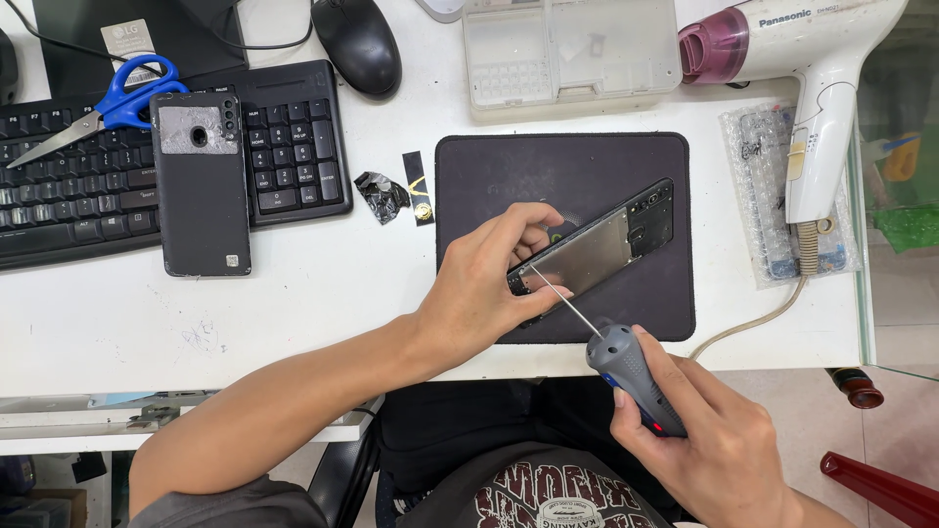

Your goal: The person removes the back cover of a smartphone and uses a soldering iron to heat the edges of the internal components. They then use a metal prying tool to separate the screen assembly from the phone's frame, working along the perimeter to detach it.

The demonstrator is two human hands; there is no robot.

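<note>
An opened phone body (606, 244) with a bare metal plate lies tilted on a dark mat (489, 176). My left hand (484, 288) grips the phone's near end, fingers curled over its edge. In my right hand (704, 440) is a grey electric screwdriver (631, 376). Its thin bit (567, 301) reaches up-left to the phone's lower end beside my left fingers.
A detached dark phone back cover (201, 186) rests on a black keyboard (59, 196), with blue-handled scissors (117, 103) beside it. Small black scraps (391, 194) lie left of the mat. A mouse (357, 44), a clear parts box (572, 54) and a white hair dryer (812, 108) stand behind.
</note>
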